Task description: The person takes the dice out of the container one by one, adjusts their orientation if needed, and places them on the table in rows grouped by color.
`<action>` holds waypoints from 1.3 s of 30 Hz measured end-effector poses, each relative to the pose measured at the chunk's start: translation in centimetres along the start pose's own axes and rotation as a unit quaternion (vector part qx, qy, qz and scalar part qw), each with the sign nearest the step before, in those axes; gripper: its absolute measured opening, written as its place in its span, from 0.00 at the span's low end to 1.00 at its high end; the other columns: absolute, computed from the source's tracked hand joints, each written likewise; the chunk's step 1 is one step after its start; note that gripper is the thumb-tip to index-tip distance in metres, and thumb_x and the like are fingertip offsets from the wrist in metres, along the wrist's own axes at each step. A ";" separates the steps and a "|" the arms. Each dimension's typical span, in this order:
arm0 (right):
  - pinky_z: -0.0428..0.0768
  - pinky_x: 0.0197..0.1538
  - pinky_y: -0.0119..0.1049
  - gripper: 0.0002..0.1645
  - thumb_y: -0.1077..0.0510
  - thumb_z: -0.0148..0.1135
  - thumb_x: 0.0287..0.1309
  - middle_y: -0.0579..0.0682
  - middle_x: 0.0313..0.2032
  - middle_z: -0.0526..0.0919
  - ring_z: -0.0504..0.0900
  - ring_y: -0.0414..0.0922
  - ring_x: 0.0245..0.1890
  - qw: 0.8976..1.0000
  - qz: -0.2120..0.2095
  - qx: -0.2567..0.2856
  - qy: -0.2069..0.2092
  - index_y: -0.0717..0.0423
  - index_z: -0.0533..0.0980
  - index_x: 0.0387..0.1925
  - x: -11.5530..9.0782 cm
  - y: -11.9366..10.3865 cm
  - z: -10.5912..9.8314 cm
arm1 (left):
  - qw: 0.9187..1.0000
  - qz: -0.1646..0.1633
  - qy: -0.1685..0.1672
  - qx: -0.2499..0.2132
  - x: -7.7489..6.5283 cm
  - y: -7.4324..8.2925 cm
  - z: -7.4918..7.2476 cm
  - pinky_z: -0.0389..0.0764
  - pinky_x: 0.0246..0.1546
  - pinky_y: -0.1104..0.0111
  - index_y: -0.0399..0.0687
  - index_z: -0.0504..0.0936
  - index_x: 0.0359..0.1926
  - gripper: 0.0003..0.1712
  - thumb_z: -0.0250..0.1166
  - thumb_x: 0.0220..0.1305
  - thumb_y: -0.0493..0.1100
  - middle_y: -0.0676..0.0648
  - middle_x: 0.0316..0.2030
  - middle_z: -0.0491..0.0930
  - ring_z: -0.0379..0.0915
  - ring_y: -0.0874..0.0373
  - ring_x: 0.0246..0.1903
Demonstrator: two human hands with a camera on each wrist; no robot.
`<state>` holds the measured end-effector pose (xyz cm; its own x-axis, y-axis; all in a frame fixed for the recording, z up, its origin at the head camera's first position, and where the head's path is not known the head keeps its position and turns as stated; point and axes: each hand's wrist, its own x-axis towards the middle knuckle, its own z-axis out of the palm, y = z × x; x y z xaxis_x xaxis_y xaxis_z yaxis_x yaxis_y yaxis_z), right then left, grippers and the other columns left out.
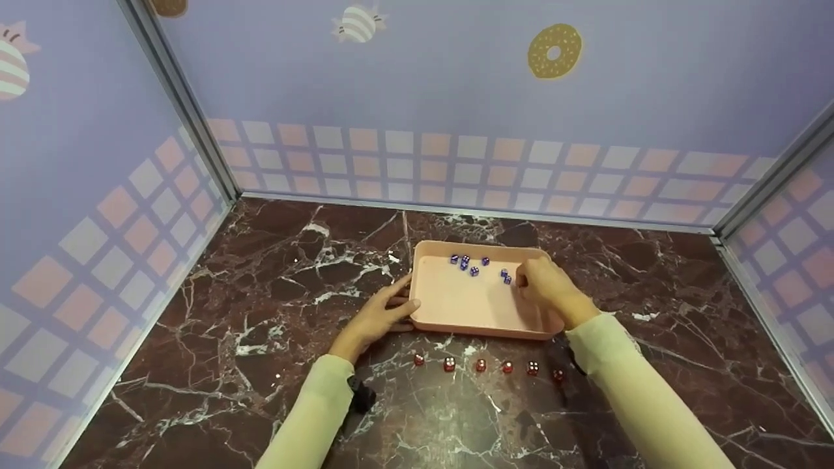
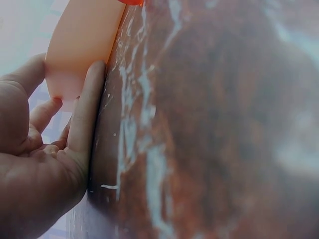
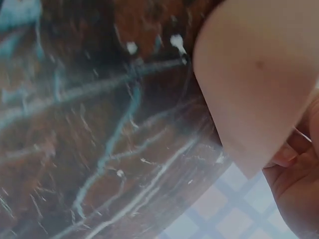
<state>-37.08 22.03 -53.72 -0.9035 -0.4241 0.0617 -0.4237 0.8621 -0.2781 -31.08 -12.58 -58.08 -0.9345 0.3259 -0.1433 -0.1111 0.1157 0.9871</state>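
Note:
A shallow peach-pink tray (image 1: pixel 456 306) lies on the table with several blue dice (image 1: pixel 474 271) scattered along its far side and toward its right. My left hand (image 1: pixel 381 316) holds the tray's left end, thumb at the rim and other fingers against the outer wall; the left wrist view shows the little finger low along the tabletop. Over the tray's right part, my right hand (image 1: pixel 546 281) reaches in with bent fingers, close beside two blue dice (image 1: pixel 506 277). Its fingertips are hidden, so whether it pinches a die cannot be seen. In the right wrist view the tray wall covers much of that hand (image 3: pixel 299 184).
Several red dice (image 1: pixel 481 365) stand in a spaced row on the dark marbled table (image 1: pixel 260 365), just in front of the tray. Patterned lilac panels (image 1: pixel 443 85) enclose the back and both sides, joined by grey metal posts (image 1: pixel 186 98).

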 end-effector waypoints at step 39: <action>0.82 0.29 0.31 0.03 0.67 0.74 0.59 0.49 0.31 0.88 0.78 0.36 0.25 0.989 -0.054 0.129 0.047 0.61 0.87 0.36 -10.8 -0.8 -2.5 | 1.000 -0.003 0.013 -0.024 -0.2 0.1 0.2 0.89 0.56 0.48 0.47 0.58 0.84 0.36 0.58 0.81 0.40 0.30 0.66 0.69 0.74 0.39 0.62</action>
<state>-27.18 26.62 -51.77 -0.8606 -0.4724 0.1904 -0.4993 0.7084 -0.4988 -30.82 -12.42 -57.96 -0.9423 0.3004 -0.1476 -0.1321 0.0714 0.9887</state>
